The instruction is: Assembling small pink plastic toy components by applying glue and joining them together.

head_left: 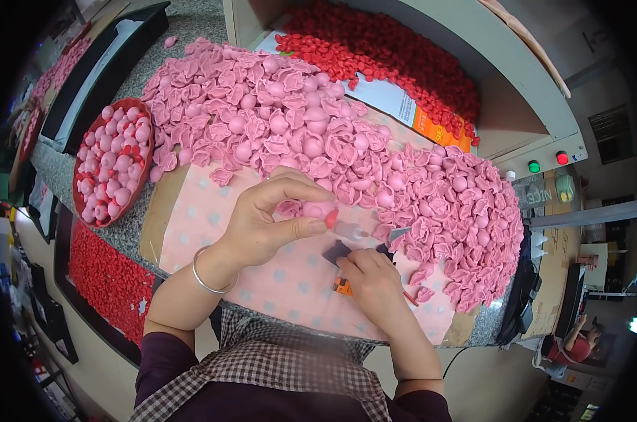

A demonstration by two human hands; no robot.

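My left hand (266, 221) pinches a small pink rounded piece (317, 209) with a small red part (330, 219) at its lower end, just above a pink dotted cloth (213, 218). My right hand (371, 278) rests on the cloth and holds a small clear bottle (350, 230), whose tip points left at the red part. A big heap of pink shell-shaped pieces (318, 126) lies right behind both hands. A silver bangle (207, 280) is on my left wrist.
A round red tray (113, 163) of finished pink pieces sits at the left. Small red parts (382, 49) fill a box at the back, and more red parts (107, 278) lie in a tray below the table edge. A green button (534, 167) and a red button (562, 157) are at the right.
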